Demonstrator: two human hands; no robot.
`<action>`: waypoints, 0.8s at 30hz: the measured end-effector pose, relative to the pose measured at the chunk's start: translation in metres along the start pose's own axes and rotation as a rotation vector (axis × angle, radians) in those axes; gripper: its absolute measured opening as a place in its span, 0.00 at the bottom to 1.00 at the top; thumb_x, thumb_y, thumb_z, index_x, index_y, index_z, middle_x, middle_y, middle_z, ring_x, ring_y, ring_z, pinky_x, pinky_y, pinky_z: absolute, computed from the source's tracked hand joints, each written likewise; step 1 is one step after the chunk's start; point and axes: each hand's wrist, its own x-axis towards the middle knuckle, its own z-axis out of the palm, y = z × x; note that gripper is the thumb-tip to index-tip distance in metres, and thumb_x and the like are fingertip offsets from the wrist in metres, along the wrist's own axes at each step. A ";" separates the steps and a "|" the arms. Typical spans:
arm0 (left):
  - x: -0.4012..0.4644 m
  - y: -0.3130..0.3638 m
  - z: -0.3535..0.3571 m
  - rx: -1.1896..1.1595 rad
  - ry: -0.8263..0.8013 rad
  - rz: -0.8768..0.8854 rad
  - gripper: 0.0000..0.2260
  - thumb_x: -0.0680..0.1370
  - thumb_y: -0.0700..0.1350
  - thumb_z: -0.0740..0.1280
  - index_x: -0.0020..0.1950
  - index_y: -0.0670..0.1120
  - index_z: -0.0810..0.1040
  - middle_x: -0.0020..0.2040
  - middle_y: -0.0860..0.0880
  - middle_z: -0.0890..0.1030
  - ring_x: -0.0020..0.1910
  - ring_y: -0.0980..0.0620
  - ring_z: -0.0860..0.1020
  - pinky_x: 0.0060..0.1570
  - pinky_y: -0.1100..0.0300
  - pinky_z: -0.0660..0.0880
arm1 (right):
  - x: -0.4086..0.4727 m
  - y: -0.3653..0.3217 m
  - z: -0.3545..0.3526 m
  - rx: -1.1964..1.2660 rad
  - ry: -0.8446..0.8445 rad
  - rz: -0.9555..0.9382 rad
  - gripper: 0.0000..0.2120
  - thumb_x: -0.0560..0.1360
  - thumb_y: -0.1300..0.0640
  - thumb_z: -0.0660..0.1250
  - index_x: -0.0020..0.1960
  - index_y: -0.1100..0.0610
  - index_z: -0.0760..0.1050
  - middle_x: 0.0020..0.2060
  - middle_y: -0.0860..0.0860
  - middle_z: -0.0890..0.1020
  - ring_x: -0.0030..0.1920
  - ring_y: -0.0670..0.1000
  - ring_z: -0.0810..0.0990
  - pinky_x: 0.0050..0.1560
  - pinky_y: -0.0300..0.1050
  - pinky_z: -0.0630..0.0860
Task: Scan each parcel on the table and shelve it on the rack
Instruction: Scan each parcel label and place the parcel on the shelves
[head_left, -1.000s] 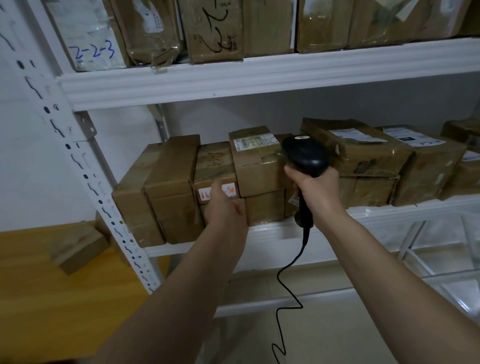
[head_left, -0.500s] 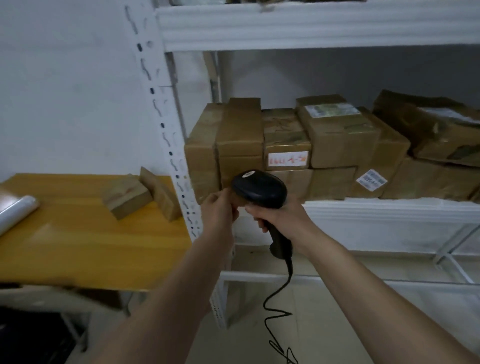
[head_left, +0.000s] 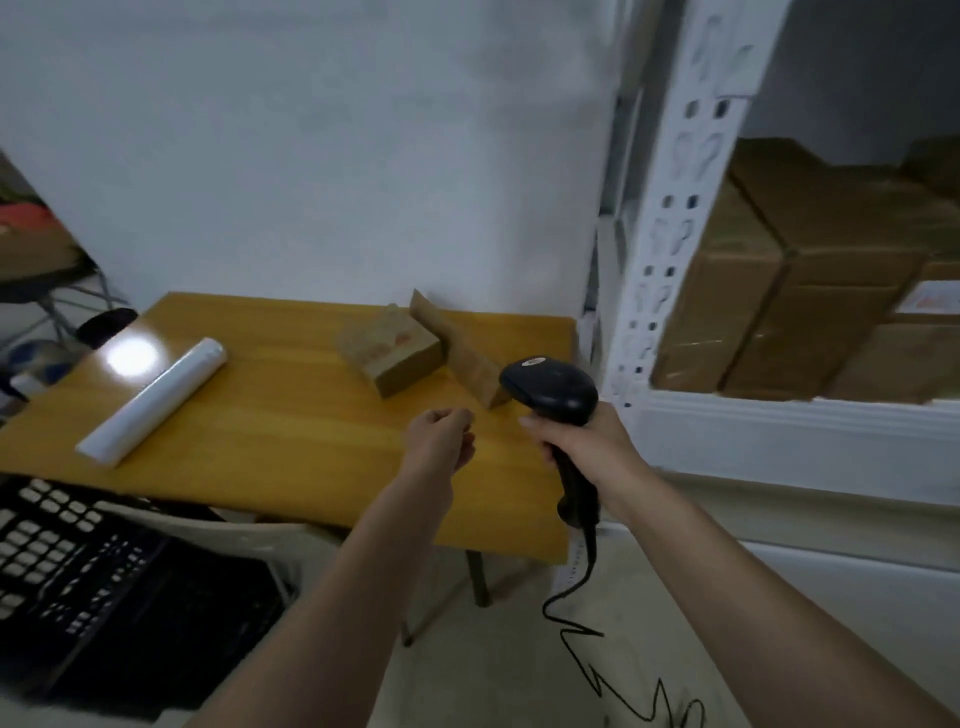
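We face the white rack (head_left: 670, 218), its shelf packed tight with brown boxes (head_left: 810, 291), so shelving seems well along. Beside it, the yellow table (head_left: 270, 415) holds two parcels (head_left: 400, 353) leaning together near its far right edge, within reach, and a white roll (head_left: 156, 395). Our right hand (head_left: 587, 447) wraps the scanner (head_left: 550, 389) handle, ready to aim. Our left hand (head_left: 441, 436) hangs loosely curled, holding nothing, free to lift a parcel.

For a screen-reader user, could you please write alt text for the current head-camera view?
A person's right hand grips a black corded barcode scanner while the empty left hand reaches toward two brown parcels on a wooden table. A white roll lies on the table's left side; a white rack of stacked boxes stands right.
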 end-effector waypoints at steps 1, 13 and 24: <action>0.007 -0.001 -0.014 0.007 0.002 -0.013 0.04 0.79 0.41 0.67 0.49 0.41 0.74 0.39 0.46 0.74 0.36 0.50 0.74 0.35 0.60 0.74 | 0.004 0.003 0.013 0.008 0.011 0.017 0.06 0.72 0.60 0.75 0.42 0.61 0.80 0.25 0.51 0.77 0.27 0.48 0.75 0.33 0.42 0.75; 0.076 -0.009 -0.101 -0.006 0.001 -0.150 0.03 0.80 0.40 0.67 0.47 0.43 0.75 0.39 0.46 0.73 0.36 0.50 0.73 0.35 0.58 0.74 | 0.057 0.009 0.103 0.100 -0.009 0.153 0.04 0.71 0.59 0.76 0.42 0.58 0.81 0.26 0.49 0.80 0.28 0.48 0.78 0.33 0.43 0.77; 0.176 0.029 -0.121 0.065 0.049 -0.198 0.02 0.80 0.40 0.66 0.49 0.42 0.74 0.39 0.45 0.74 0.37 0.49 0.73 0.41 0.55 0.73 | 0.170 -0.004 0.158 0.150 -0.015 0.256 0.07 0.71 0.60 0.76 0.46 0.60 0.80 0.29 0.51 0.80 0.29 0.49 0.79 0.31 0.41 0.77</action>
